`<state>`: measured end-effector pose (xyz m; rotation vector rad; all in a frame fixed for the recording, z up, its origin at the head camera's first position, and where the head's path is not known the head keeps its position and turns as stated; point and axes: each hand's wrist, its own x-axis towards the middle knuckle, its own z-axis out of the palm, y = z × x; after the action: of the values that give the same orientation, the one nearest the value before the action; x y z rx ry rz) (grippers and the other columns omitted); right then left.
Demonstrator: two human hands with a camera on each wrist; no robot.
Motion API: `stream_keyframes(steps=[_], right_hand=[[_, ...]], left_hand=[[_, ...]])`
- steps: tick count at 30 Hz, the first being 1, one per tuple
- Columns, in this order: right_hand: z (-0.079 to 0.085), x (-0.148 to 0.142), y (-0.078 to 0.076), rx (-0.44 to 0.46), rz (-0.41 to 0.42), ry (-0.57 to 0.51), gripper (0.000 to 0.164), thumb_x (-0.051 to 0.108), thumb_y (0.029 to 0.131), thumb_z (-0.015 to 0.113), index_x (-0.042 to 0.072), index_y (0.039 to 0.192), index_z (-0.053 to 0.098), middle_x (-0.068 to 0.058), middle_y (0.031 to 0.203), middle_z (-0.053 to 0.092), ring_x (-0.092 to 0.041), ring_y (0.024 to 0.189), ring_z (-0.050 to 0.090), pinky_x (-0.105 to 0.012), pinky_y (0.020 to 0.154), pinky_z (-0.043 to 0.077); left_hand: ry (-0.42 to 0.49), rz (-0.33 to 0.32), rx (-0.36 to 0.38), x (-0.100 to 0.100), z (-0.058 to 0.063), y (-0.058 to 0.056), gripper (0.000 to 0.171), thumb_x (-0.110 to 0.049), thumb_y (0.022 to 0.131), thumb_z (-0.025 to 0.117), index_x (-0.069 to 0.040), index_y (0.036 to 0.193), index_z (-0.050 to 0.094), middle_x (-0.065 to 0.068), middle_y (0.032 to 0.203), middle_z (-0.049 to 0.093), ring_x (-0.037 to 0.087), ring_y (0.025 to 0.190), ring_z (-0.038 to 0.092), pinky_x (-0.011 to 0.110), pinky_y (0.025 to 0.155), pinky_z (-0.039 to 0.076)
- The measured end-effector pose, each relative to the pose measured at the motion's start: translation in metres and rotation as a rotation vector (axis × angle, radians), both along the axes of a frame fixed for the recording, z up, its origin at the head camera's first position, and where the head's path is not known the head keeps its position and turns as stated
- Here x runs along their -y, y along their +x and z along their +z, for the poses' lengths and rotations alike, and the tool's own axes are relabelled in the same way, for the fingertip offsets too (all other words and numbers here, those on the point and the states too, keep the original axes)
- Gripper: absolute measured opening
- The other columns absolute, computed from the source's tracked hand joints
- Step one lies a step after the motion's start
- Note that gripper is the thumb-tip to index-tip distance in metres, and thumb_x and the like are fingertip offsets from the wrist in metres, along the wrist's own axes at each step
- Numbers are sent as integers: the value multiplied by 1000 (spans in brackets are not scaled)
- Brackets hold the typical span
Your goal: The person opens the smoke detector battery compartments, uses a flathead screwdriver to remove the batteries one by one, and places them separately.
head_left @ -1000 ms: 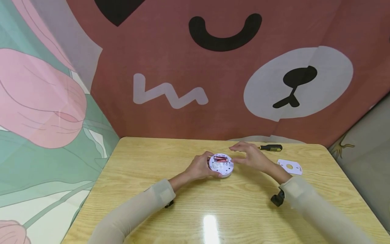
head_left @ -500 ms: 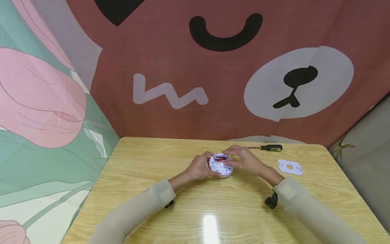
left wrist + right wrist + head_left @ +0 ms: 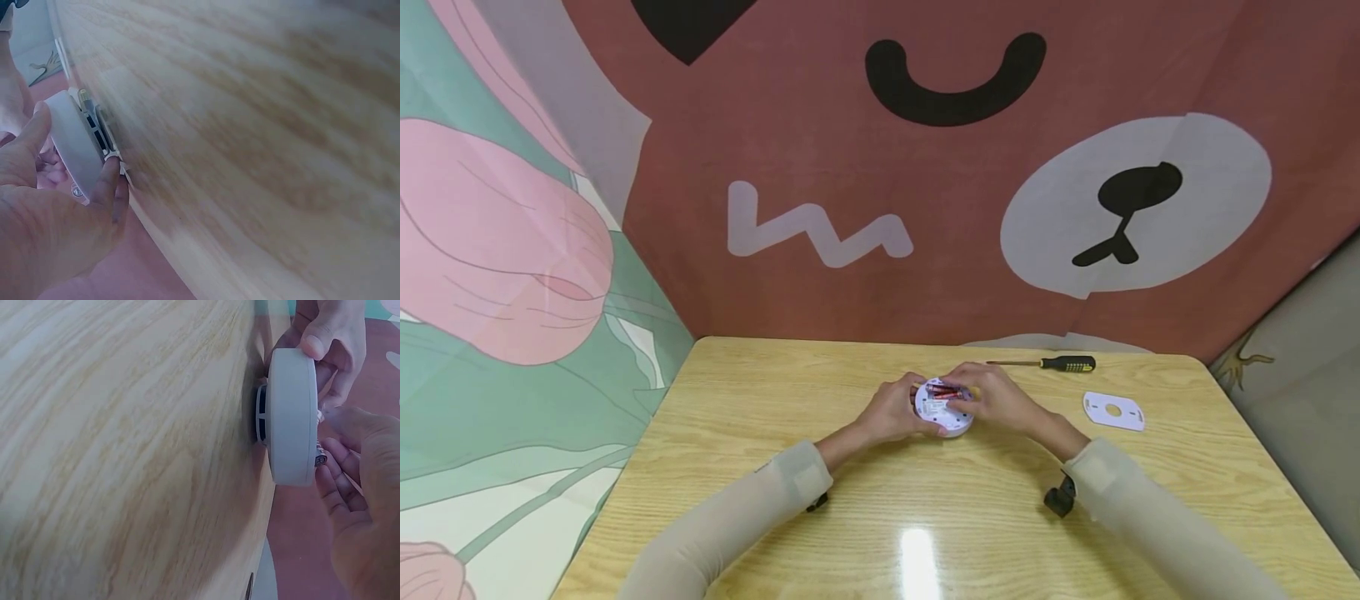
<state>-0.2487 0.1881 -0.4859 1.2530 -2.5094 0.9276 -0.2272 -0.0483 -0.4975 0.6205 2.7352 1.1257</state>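
My left hand (image 3: 891,410) grips a round white smoke alarm (image 3: 934,419) by its left side, holding it at the table with its back facing up. In the left wrist view, thumb and fingers of that hand hold the alarm's rim (image 3: 78,147) and its slotted underside. Red batteries (image 3: 942,390) lie in the open bay on the back. My right hand (image 3: 1000,400) pinches at a battery there, thumb on one side and fingers on the other. The right wrist view shows one battery end (image 3: 320,456) standing out of the alarm, close to the fingertips (image 3: 324,476).
A screwdriver (image 3: 1067,363) with a black and yellow handle lies near the table's back edge. Right of the hands is a flat white mounting plate (image 3: 1097,410) with a round hole. A printed cloth (image 3: 820,300) rises behind the wooden table (image 3: 760,367).
My right hand has come in leftward from beside the smoke alarm and closed its fingers at the batteries. The screwdriver's shaft is now uncovered. My left hand and the alarm have stayed put.
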Motion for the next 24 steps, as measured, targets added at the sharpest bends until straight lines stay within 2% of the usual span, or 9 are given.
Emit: stream_keyframes(steps=[8, 15, 24], right_hand=[[-4, 3, -2, 42, 4, 26, 36, 8, 89, 86, -1, 123, 77, -10, 113, 77, -22, 99, 73, -39, 78, 61], [-2, 5, -1, 52, -13, 49, 35, 9, 90, 86, 1, 123, 78, -8, 110, 76, -18, 96, 72, -35, 77, 60], [-2, 3, -1, 60, -33, 51, 31, 7, 88, 87, 4, 118, 80, -5, 108, 76, -19, 98, 71, -40, 82, 60]], left_hand=[[-7, 2, -3, 0, -2, -1, 83, -43, 68, 101, -7, 131, 61, 7, 112, 77, 14, 98, 70, 26, 81, 53], [-3, 7, -10, -2, 1, 1, 82, -42, 68, 102, -7, 130, 62, 6, 110, 76, 16, 97, 69, 28, 81, 53], [-3, 12, 11, -2, 2, 0, 82, -40, 68, 102, -7, 131, 60, 5, 110, 76, 14, 96, 68, 28, 81, 53]])
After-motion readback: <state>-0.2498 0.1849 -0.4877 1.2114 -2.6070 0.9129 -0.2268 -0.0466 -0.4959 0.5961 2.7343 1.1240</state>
